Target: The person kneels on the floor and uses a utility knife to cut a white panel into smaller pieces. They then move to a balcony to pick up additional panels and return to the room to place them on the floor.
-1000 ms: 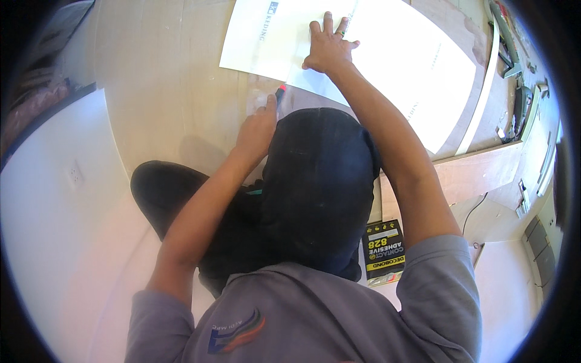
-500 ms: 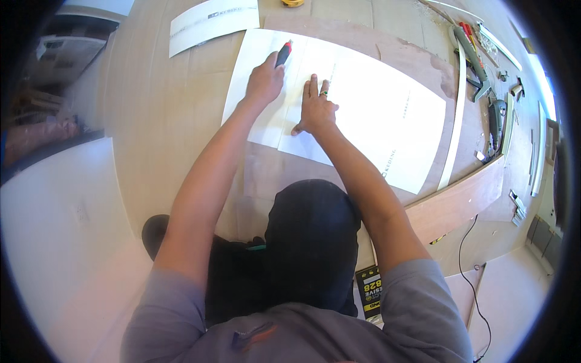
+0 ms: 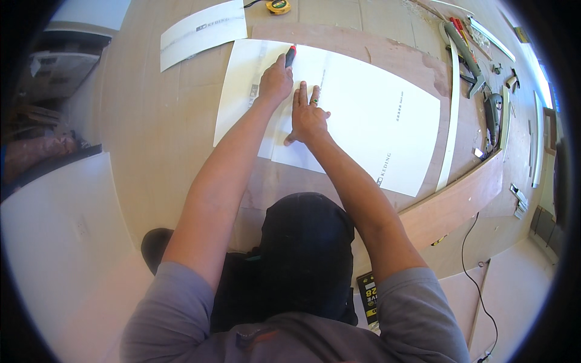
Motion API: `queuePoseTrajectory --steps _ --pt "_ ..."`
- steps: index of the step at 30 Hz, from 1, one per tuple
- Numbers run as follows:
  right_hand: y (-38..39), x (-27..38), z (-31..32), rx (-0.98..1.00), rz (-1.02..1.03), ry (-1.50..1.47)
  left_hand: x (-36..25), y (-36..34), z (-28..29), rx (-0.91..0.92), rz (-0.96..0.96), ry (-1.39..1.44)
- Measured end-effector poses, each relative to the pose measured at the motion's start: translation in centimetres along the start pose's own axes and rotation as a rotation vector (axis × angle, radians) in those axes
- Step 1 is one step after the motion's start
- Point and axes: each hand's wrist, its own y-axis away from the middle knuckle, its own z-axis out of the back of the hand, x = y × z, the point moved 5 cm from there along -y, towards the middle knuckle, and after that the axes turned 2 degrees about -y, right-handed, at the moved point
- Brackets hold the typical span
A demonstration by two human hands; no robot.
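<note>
My left hand (image 3: 276,81) is closed on a black and red utility knife (image 3: 290,55), its tip at the far edge of a large white sheet (image 3: 375,121), on a line across the sheet. My right hand (image 3: 307,118) lies on the sheet just to the right of that line, fingers spread, a ring on one finger. The sheet lies on a brownish board (image 3: 423,72). A smaller white piece (image 3: 187,42) lies beyond it at the left, and a yellow tape measure (image 3: 278,6) is near the top.
At the right lie a long white strip (image 3: 452,115), a grey-green tool (image 3: 460,45), a black power tool (image 3: 493,115), a plywood strip (image 3: 451,193) and a cord (image 3: 478,302). My bent knee (image 3: 305,236) is below the sheet; a low white wall (image 3: 54,230) stands at the left.
My left hand has moved with the knife from the sheet's near edge up to its far edge. My right hand stays spread on the sheet. The view has shifted, showing more floor beyond.
</note>
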Motion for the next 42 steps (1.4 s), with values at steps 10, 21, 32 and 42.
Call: queuePoseTrajectory --steps 10,21,32,42 --pt "0.1 -0.1 0.0 -0.038 0.026 0.009 0.2 -0.5 0.3 -0.04 -0.029 0.004" --pt "-0.1 0.1 -0.3 -0.047 0.035 0.016 -0.3 -0.3 0.5 -0.021 -0.009 -0.045" --pt "0.0 -0.1 -0.2 -0.051 0.035 -0.006 -0.3 -0.6 0.2 -0.036 -0.067 -0.073" --pt "-0.2 0.0 -0.1 -0.043 0.039 0.082 -2.0 -1.1 0.1 0.065 -0.01 -0.18"
